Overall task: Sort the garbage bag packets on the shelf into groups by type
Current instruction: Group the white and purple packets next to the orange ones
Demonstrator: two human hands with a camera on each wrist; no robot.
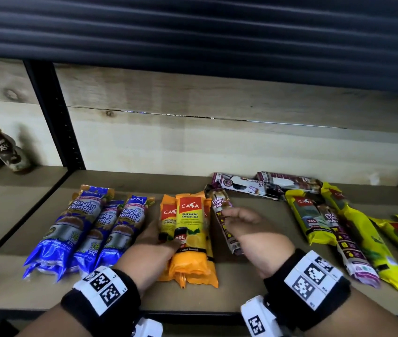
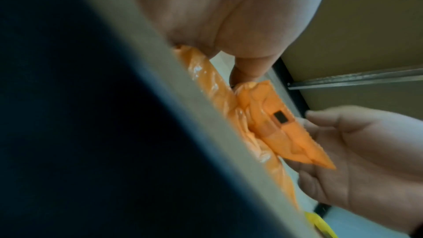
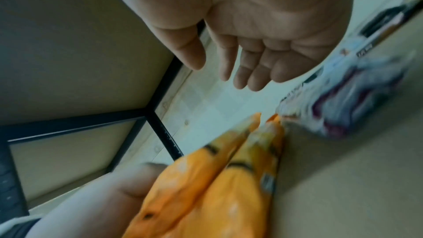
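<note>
Two orange Casa packets [image 1: 190,229] [image 2: 263,120] [image 3: 206,196] lie stacked mid-shelf. My left hand [image 1: 163,237] [image 2: 228,24] holds their left side, thumb laid across the front; its other fingers are hidden. Just right of them lies a purple drawstring packet [image 1: 219,205] [image 3: 354,106]. My right hand [image 1: 236,220] [image 3: 240,71] hovers over it with relaxed fingers, holding nothing. Three blue Singlet Handle packets [image 1: 81,229] lie grouped on the left. Yellow packets [image 1: 307,220] and more purple ones [image 1: 241,186] lie mixed on the right.
Brown bottles [image 1: 5,152] stand in the neighbouring bay, beyond a black upright post [image 1: 54,117]. The wooden shelf board [image 1: 253,288] has a plank wall behind it. Bare board shows between the orange stack and the yellow packets.
</note>
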